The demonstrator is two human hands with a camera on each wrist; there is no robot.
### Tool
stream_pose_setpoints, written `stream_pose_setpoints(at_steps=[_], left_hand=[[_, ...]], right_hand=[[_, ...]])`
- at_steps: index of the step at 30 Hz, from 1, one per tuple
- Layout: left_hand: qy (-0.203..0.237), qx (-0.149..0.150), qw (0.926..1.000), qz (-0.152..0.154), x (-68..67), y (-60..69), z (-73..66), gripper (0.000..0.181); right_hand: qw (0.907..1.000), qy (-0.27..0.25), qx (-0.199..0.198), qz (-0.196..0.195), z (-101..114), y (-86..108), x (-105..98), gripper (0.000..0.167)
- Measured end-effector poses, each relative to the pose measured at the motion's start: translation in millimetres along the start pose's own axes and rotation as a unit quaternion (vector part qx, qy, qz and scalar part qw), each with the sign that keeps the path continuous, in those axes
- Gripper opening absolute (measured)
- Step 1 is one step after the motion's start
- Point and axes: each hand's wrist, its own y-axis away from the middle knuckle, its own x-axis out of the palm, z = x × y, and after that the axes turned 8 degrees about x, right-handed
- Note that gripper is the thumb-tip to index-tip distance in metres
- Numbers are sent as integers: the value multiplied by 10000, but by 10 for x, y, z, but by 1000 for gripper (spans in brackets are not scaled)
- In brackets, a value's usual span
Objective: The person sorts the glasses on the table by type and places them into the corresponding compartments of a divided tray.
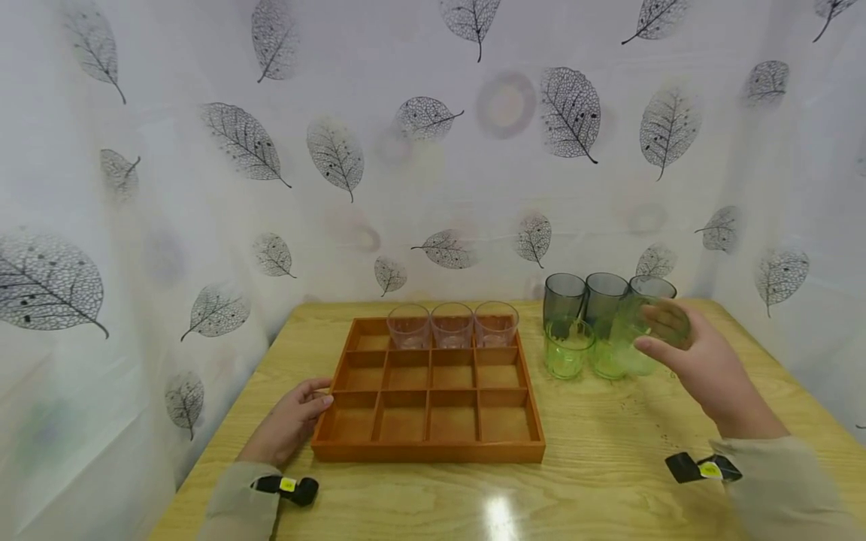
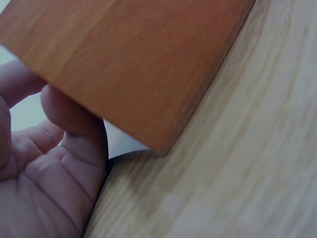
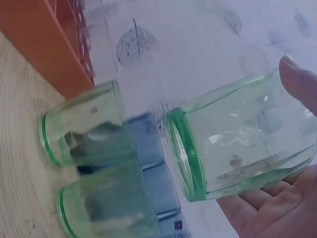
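My right hand (image 1: 704,361) grips a green, see-through glass (image 3: 242,144), lifted and tilted above the table, with the thumb on one side and the fingers on the other. Two more green glasses (image 1: 567,355) stand upright beside it, in front of a row of dark grey glasses (image 1: 564,294). My left hand (image 1: 292,421) rests against the left side of a wooden tray (image 1: 433,452) split into compartments; its fingertips touch the side wall. Three clear glasses (image 1: 452,327) sit in the back row, and the back left compartment (image 1: 371,340) holds none.
The light wooden table (image 1: 609,481) carries everything. Behind and beside it hangs a white curtain (image 1: 419,195) printed with grey leaves. The dark glasses stand close to the curtain, right of the tray.
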Motion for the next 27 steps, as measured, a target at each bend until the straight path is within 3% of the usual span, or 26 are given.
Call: stream_pose_setpoints(at_steps=[8, 17, 27], left_hand=[[96, 16, 9999, 51, -6, 2, -10, 55], [123, 20, 9999, 15, -11, -4, -10, 52], [160, 8, 9999, -34, 8, 22, -33, 52]], right_hand=[[9985, -304, -380, 252, 246, -2, 220, 83], [9968, -427, -456, 507, 426, -40, 481, 82], [9903, -970, -382, 920, 559, -109, 750, 85]])
